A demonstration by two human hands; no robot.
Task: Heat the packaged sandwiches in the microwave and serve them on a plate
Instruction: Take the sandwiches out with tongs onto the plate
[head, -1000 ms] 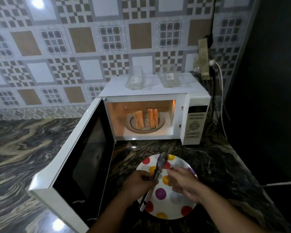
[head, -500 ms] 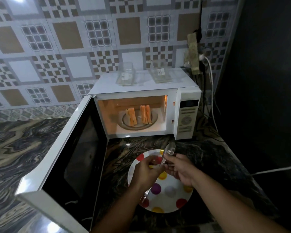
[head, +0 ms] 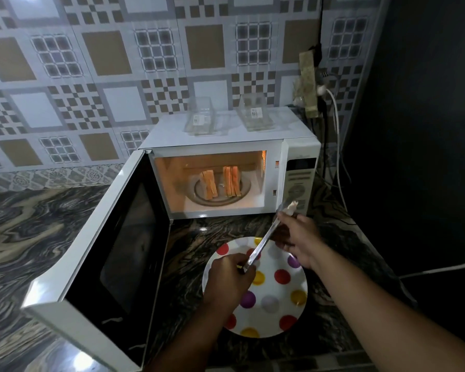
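Head view, inventory as I read it from the remote station.

Item: tongs (head: 262,244), metal, long axis running from 7 o'clock to 1 o'clock, tip end aimed up toward the microwave (head: 295,159). I judge they are being readied to lift hot food without touching it.

Item: left hand (head: 227,277), fingers curled round the lower handle end of the tongs, above the plate.

Item: right hand (head: 297,238), fingers closed on the tongs near the upper end; whether it is adjusting them or taking them over, I cannot tell.

Item: sandwiches (head: 222,183), two, unwrapped, standing on edge on the turntable inside the lit cavity, at 12 o'clock from the hands, long faces running front to back.

Item: door (head: 113,237), swung fully open toward 8 o'clock, giving clear reach.

Item: plate (head: 269,315), polka-dotted, on the desk (head: 24,237) directly before the opening, I judge for a short transfer. It carries no food yet.

Item: clear packages (head: 200,116), two, on the microwave's top.
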